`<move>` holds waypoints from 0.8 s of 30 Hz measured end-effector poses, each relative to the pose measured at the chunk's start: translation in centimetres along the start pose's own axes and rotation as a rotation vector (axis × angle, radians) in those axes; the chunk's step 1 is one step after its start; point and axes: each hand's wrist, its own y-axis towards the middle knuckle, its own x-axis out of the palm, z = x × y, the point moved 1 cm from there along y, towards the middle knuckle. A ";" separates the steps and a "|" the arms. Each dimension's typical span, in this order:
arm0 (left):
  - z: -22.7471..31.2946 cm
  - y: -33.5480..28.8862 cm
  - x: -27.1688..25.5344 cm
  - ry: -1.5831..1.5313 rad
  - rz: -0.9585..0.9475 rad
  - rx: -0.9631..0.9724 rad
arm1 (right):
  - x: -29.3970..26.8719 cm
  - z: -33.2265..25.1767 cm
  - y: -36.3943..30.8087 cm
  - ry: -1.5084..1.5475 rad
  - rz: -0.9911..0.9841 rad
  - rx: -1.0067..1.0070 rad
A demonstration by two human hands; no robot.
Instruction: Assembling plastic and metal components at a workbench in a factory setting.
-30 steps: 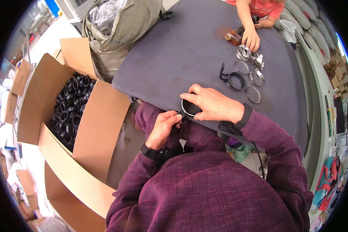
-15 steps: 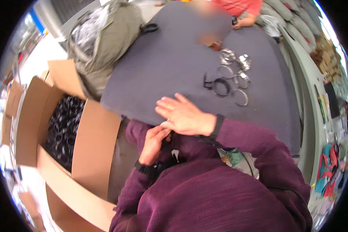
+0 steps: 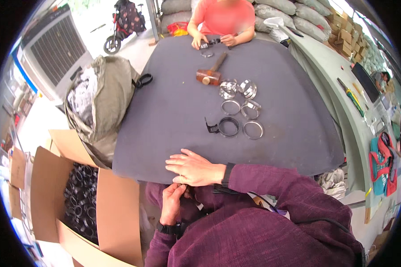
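My right hand (image 3: pixel 197 168) lies flat at the near edge of the dark grey table (image 3: pixel 165 107), fingers stretched out and slightly spread. Just below that edge, my left hand (image 3: pixel 170 204) is closed, thumb and fingers pinched beside the right palm; whatever they grip is hidden. Beyond my hands sits a black ring clamp (image 3: pixel 228 127) with a protruding arm. Near it are a thin metal ring (image 3: pixel 253 129), another metal ring (image 3: pixel 231 107), a ring pair (image 3: pixel 251 109) and two stacks of shiny rings, one left (image 3: pixel 228 89) and one right (image 3: pixel 247 89).
A wooden-handled mallet (image 3: pixel 208 77) lies farther back. Across the table, a person in a coral shirt (image 3: pixel 220 20) handles a black clamp (image 3: pixel 210 43). At left stand an open carton (image 3: pixel 118 209) of black rings and a stuffed sack (image 3: pixel 113 98); a black ring (image 3: pixel 144 80) lies on the table's left edge.
My view has tilted up, bringing the mallet and the person's hands into plain sight. My right hand stays flat and my left stays pinched beside it.
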 end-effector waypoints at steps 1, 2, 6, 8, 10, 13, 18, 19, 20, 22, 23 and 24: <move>0.8 -0.1 0.1 0.051 -0.005 0.020 | -0.8 0.3 -0.5 0.102 0.087 0.017; 1.7 -0.1 0.1 0.033 -0.037 0.078 | -1.9 0.8 -1.0 0.190 0.296 -0.060; 6.4 1.4 -0.8 0.228 0.136 0.218 | -7.4 5.0 -5.9 0.021 0.705 0.106; 8.7 3.8 -0.4 0.305 0.100 0.288 | -9.4 7.9 -7.0 -0.044 0.705 0.365; 10.3 7.6 0.7 0.327 0.088 0.244 | -10.0 10.2 -8.3 -0.208 0.544 0.498; 11.0 13.4 3.0 0.332 0.054 0.213 | -9.5 12.5 -8.5 -0.256 0.482 0.464; 10.9 20.6 5.9 0.399 -0.079 0.210 | -9.3 13.1 -7.3 -0.315 0.362 0.538; 10.7 21.1 6.0 0.448 -0.078 0.205 | -9.1 12.7 -7.3 -0.304 0.322 0.596; 10.8 21.5 6.1 0.515 -0.050 0.181 | -9.1 12.4 -7.3 -0.297 0.281 0.654; 10.5 21.3 5.8 0.479 -0.021 0.225 | -8.6 11.8 -7.6 -0.342 0.249 0.626; 10.3 20.8 5.5 0.469 0.024 0.230 | -8.4 11.7 -7.7 -0.355 0.254 0.594; 10.1 20.1 5.3 0.467 0.029 0.227 | -8.1 11.6 -7.7 -0.371 0.234 0.578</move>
